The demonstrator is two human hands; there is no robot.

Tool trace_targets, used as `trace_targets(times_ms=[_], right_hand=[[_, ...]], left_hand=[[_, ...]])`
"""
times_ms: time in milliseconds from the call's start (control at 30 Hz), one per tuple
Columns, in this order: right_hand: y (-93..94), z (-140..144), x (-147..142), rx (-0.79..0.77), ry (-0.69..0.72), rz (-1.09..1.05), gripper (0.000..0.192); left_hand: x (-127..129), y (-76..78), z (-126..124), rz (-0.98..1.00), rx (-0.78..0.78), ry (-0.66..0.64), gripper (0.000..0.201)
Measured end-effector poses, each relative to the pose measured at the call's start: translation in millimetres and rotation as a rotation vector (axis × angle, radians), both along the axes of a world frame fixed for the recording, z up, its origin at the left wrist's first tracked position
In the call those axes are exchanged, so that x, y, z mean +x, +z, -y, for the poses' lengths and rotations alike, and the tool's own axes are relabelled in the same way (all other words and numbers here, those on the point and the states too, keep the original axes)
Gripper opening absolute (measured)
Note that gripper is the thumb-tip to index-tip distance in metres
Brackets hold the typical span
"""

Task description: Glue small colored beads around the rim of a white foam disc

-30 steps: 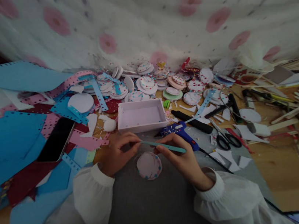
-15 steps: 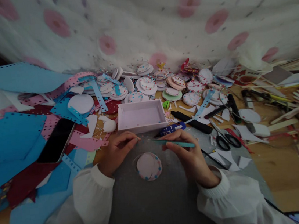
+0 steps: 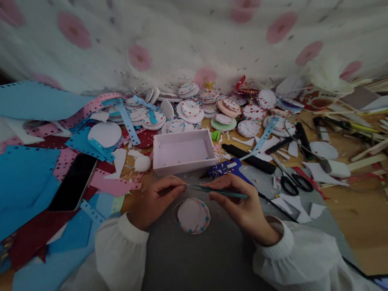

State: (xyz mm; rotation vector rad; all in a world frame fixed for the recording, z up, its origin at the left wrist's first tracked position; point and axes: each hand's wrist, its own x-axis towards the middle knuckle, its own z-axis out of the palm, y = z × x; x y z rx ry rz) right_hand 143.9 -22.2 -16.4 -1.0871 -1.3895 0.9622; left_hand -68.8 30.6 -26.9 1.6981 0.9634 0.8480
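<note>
My right hand (image 3: 238, 202) is closed around slim teal tweezers (image 3: 227, 193), whose tip points left. The tip reaches the fingertips of my left hand (image 3: 160, 198), which are pinched together; what they hold is too small to make out. Below both hands a round white paper disc (image 3: 194, 216) with blue and red dots round its rim lies on the grey mat (image 3: 197, 270). Just beyond my hands sits a shallow pale pink box (image 3: 185, 168). A blue glue gun (image 3: 224, 167) lies right of it, close to my right hand.
Dotted round discs (image 3: 189, 110) are heaped along the back by the curtain. A phone (image 3: 73, 184) rests on coloured paper (image 3: 14, 175) at the left. Scissors (image 3: 295, 183), a black marker-like stick (image 3: 248, 158) and wooden sticks (image 3: 368, 162) lie at the right.
My right hand has moved slightly left and down, bringing the tweezers' tip to my left fingertips. My left hand has shifted a little to the right. The disc stays put.
</note>
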Motion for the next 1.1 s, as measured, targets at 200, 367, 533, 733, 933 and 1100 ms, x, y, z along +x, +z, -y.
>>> trace_targets(times_ms=[200, 367, 533, 733, 933, 1100], right_hand=[[-3.0, 0.2, 0.2, 0.012, -0.023, 0.038, 0.004], [-5.0, 1.1, -1.1, 0.038, -0.050, 0.026, 0.005], [-3.6, 1.7, -4.1, 0.213, -0.073, 0.026, 0.014], [-5.2, -6.6, -13.5, 0.687, 0.036, 0.457, 0.025], [8.2, -16.6, -21.4, 0.693, 0.265, 0.809, 0.023], [23.7, -13.3, 1.2, 0.458, 0.245, 0.653, 0.034]], left_hand=[[0.5, 0.3, 0.2, -0.027, 0.001, -0.045, 0.014], [1.3, -0.5, 0.8, -0.026, -0.008, -0.056, 0.014], [2.2, 8.8, 1.1, -0.013, -0.012, -0.040, 0.017], [-0.8, 6.2, 4.2, -0.027, -0.106, -0.058, 0.025], [1.0, -16.0, 8.4, 0.026, -0.216, 0.124, 0.031], [-3.2, -19.5, 6.7, 0.120, -0.004, 0.128, 0.029]])
